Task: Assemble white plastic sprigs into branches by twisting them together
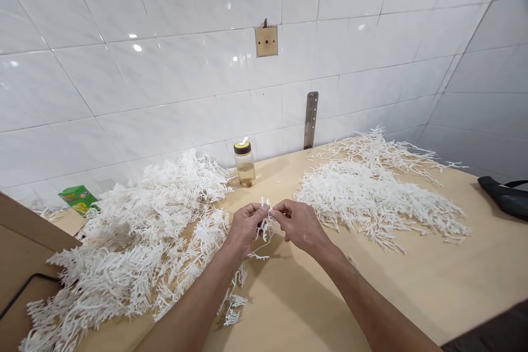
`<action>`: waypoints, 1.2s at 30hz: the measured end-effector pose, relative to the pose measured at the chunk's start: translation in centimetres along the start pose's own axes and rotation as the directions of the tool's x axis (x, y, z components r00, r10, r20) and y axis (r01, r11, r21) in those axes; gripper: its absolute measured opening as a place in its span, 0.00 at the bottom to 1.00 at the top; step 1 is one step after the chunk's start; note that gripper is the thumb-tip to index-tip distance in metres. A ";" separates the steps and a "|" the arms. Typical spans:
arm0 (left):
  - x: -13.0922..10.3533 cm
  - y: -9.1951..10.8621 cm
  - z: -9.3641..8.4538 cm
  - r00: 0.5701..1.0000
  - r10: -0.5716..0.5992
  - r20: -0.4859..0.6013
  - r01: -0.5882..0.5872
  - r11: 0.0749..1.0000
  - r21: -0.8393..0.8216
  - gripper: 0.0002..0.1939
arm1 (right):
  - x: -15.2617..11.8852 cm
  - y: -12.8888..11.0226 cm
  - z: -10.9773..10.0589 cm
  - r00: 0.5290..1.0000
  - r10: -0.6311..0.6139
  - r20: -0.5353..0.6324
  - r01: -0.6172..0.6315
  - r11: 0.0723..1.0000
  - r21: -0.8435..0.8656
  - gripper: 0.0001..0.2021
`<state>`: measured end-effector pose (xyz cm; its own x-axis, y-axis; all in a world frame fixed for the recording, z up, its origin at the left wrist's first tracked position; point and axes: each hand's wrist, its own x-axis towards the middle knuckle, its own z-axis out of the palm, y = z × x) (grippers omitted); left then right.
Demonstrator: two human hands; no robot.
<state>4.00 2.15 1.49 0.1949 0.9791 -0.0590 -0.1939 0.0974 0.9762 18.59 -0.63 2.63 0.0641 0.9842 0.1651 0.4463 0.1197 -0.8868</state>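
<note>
My left hand (246, 225) is closed around some small white branching pieces (264, 226), whose tips stick out above and below the fingers. Close beside it, my right hand (299, 224) pinches the same white pieces between thumb and forefinger. Both hands are held over the middle of the light wooden table (297, 302). A large heap of white branching pieces (136, 231) spreads to the left of my left hand. To the right of my right hand lies another wide pile of white pieces (371, 198), with thinner sprigs behind it.
A jar with a dark lid (246, 165) stands near the tiled wall. A metal strip (311, 121) leans upright there. A green box (78, 199) sits behind the left heap, a wooden panel (33, 247) at the left edge. A black object (503, 198) lies far right.
</note>
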 end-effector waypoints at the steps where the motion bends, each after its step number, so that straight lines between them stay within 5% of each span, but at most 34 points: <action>1: -0.1 0.1 0.1 1.000 0.013 -0.003 -0.013 1.000 0.006 0.22 | 0.0 0.0 0.1 1.000 -0.006 -0.019 0.006 1.000 -0.009 0.10; 10: -0.6 1.2 0.0 0.988 -0.016 0.156 0.031 0.995 -0.097 0.20 | -0.1 0.5 0.4 0.999 -0.005 0.043 -0.007 0.962 0.273 0.11; 15: -0.4 1.0 0.0 0.989 0.026 0.149 -0.028 0.999 0.016 0.20 | 0.0 1.2 -0.2 0.990 -0.008 0.144 -0.048 0.922 0.383 0.12; 21: 0.0 0.0 -0.3 0.993 0.077 0.083 -0.102 0.932 0.348 0.18 | 0.2 1.5 -0.2 0.996 -0.086 -0.004 0.086 0.996 0.006 0.09; 27: 0.1 -0.3 -0.7 0.995 0.067 0.079 -0.098 0.860 0.502 0.20 | 0.0 1.8 1.0 0.908 -0.407 -0.096 0.347 0.862 -0.369 0.08; 32: -0.5 0.5 -0.3 0.986 -0.048 0.162 0.000 0.959 0.285 0.23 | 1.8 3.7 -2.3 0.899 -0.290 -0.328 0.077 0.843 -0.532 0.08; 36: -0.7 1.2 -0.2 0.980 -0.067 0.189 0.034 0.985 0.169 0.24 | 2.4 4.4 -5.5 0.850 -0.166 -0.501 -0.093 0.888 -0.451 0.05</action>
<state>3.46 1.62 2.65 0.3856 0.9189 -0.0833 -0.0222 0.0994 0.9948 25.65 1.57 1.46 0.4274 0.7509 0.5036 0.7930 -0.0438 -0.6077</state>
